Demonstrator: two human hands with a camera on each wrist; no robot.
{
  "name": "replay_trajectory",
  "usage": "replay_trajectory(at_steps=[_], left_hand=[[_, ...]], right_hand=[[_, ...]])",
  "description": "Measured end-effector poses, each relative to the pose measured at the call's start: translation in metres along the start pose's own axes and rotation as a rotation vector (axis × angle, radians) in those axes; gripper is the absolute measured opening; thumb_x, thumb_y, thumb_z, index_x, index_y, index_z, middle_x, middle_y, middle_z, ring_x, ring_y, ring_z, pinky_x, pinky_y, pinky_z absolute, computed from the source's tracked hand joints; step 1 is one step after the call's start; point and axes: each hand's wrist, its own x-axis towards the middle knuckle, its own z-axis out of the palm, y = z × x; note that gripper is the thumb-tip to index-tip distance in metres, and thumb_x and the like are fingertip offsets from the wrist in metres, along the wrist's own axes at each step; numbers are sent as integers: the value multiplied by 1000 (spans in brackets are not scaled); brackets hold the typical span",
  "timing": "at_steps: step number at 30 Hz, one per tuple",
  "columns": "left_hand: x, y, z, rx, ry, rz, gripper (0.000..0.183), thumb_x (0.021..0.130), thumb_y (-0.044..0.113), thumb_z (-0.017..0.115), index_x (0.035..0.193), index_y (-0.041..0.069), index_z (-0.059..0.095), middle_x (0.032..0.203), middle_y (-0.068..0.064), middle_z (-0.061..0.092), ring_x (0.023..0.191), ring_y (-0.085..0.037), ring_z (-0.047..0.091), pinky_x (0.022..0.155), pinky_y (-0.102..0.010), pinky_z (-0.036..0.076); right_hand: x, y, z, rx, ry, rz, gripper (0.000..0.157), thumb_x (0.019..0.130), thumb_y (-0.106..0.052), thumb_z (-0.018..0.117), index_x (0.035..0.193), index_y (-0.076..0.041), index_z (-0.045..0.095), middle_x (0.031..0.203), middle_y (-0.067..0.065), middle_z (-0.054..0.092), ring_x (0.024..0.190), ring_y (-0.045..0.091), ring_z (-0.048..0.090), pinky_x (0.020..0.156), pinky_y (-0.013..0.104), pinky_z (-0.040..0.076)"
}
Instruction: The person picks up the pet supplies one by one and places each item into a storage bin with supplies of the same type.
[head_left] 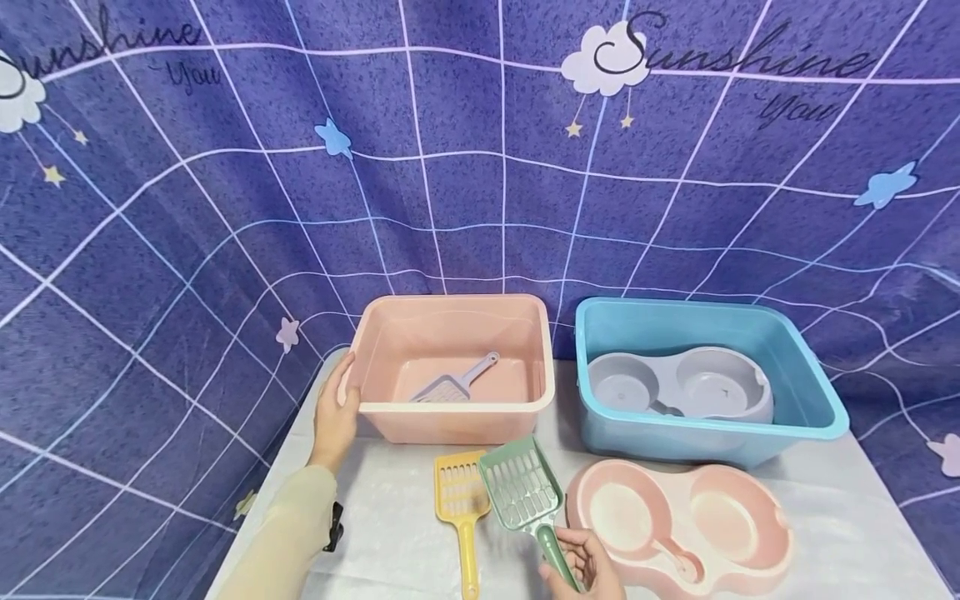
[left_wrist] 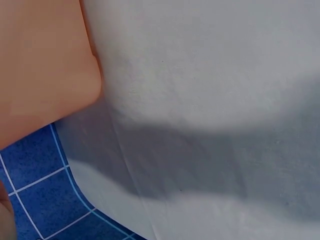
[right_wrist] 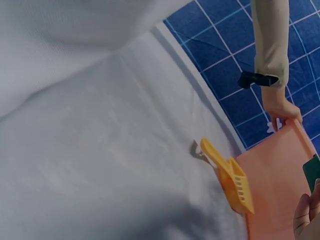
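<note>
Your right hand (head_left: 590, 570), fingers curled, holds the green scoop (head_left: 551, 545) nearside of the pink bin (head_left: 450, 426); left hand (head_left: 334, 419) touches bin's left rim (pinching? cannot tell). Likely scoop-placing step; next calls for lifting.

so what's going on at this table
A person's right hand holds a green scoop near a yellow scoop. The left hand touches the left side of the pink tub; a lilac scoop lies inside. The blue tub holds a grey double bowl, with a pink double bowl in front.
</note>
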Motion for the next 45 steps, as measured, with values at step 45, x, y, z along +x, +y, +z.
replay_trajectory(at_steps=[45], left_hand=[[0,2,-2,-9,-46,-16,50,102,14,49,151,23,42,156,6,36,146,-22,26,120,-47,17]], right_hand=[[31,-45,-3,-15,-33,8,40,77,10,75,114,4,61,95,8,66,81,12,62,69,19,52]])
